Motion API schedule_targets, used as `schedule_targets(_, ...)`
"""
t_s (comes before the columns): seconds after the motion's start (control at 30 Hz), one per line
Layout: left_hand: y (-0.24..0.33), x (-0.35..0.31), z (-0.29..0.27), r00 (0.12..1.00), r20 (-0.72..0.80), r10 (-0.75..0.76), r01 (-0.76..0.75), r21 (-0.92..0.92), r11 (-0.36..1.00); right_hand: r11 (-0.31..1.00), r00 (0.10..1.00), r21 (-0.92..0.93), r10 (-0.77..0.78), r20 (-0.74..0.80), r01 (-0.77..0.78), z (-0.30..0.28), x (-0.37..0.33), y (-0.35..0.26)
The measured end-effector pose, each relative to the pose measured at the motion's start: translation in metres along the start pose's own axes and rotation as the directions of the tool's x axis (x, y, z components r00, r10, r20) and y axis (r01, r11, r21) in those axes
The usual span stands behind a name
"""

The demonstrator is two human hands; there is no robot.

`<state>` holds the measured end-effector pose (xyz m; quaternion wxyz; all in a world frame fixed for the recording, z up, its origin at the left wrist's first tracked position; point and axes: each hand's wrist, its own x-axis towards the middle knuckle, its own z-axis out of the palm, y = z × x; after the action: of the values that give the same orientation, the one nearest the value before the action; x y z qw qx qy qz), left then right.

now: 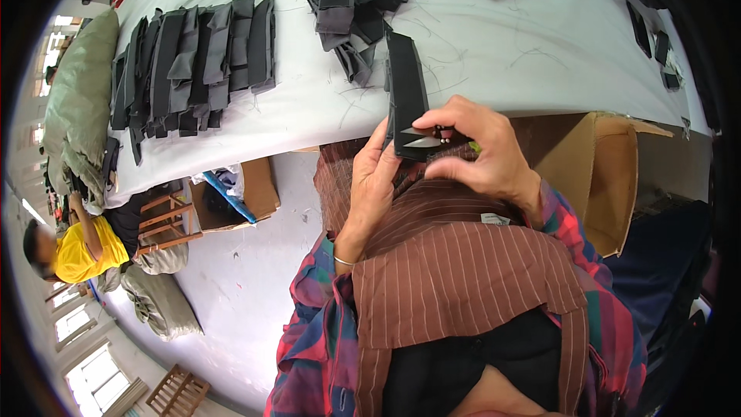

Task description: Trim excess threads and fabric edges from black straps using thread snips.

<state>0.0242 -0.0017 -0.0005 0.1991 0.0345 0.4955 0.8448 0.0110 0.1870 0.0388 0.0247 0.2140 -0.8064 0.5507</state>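
My left hand (373,181) is closed on the near end of a dark folded fabric strip (406,81), which points away from me over the table's front edge. In my right hand (494,150) is a small pair of thread snips (421,141), gripped between thumb and fingers. Their pale blades are apart and lie over the strip's near end, by my left fingertips. Whether the blades touch a thread is too small to tell. Beyond the strip lies a loose heap of similar dark strips (337,19). To the left, more strips are laid in an overlapping row (208,58).
Loose threads lie scattered on the white-covered table (494,54). Under its front edge stand a cardboard box (614,185) at right and another box (262,189) at left. A person in a yellow top (89,251) sits at far left, near a stuffed sack (77,100).
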Motion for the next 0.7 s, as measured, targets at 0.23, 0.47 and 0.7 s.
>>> schedule_targets(0.23, 0.017, -0.012, 0.017, 1.000, 0.006, -0.006, 0.007, -0.151, 0.989, 0.956, 0.961, -0.230, -0.220, -0.167, 0.179, 0.016, -0.006, -0.007)
schedule_targets(0.47, 0.026, -0.020, 0.026, 0.987, -0.159, -0.024, 0.012, -0.071, 0.997, 0.991, 0.963, -0.038, -0.137, -0.233, 0.132, 0.020, -0.005, -0.020)
schedule_targets(0.7, 0.037, -0.023, 0.011, 0.994, -0.041, -0.101, 0.102, 0.027, 0.994, 0.954, 0.964, 0.300, 0.062, -0.257, 0.019, 0.019, 0.003, -0.034)
